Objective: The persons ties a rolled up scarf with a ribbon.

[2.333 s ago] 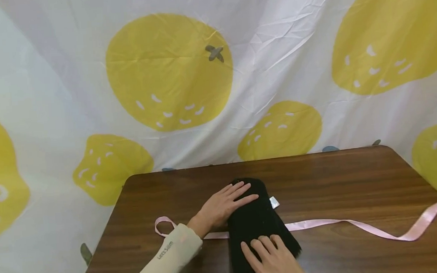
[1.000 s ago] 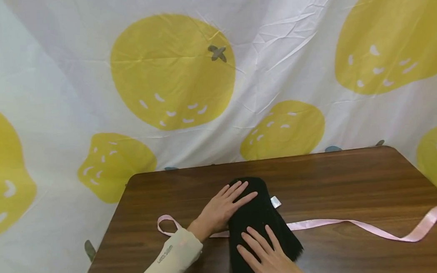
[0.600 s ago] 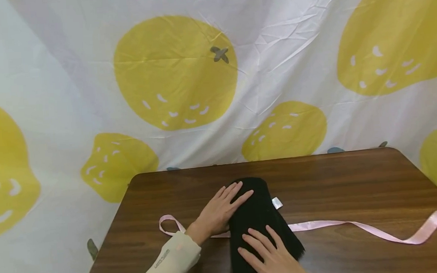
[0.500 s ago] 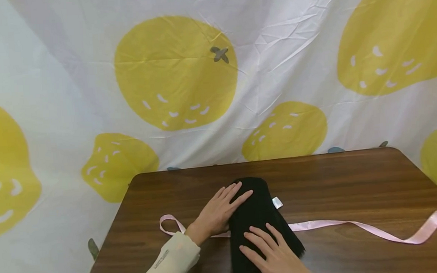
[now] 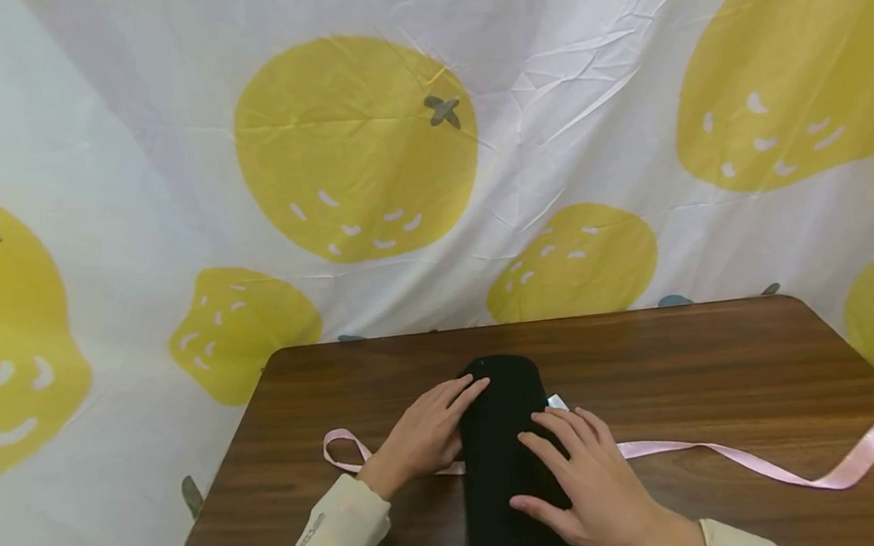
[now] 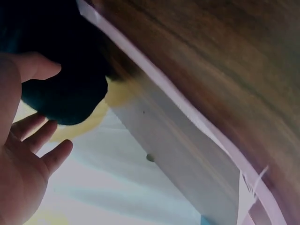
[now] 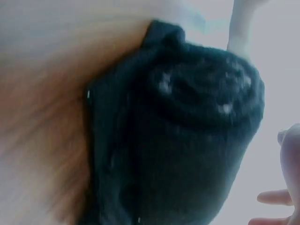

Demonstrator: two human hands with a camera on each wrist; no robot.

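A rolled black cloth (image 5: 504,453) with a white tag (image 5: 558,402) lies lengthwise on the table. In the right wrist view its coiled end (image 7: 206,89) shows layers, with a looser edge at one side. My left hand (image 5: 424,432) touches the roll's upper left side with extended fingers; in the left wrist view the thumb (image 6: 40,66) is apart from the other fingers. On the right side, my right hand (image 5: 596,480) rests with its fingers spread over the cloth. A pink ribbon (image 5: 726,453) passes crosswise beneath the roll.
The brown wooden table (image 5: 383,376) has rounded corners. The ribbon's left end forms a loop (image 5: 338,435), and its right end waves out towards the table's right edge. Behind the table hangs a white curtain (image 5: 408,291) printed with yellow fruit.
My right hand has moved up and right along the roll with its thumb out to the left. The flared right flap is no longer visible. My left hand has drawn slightly left.
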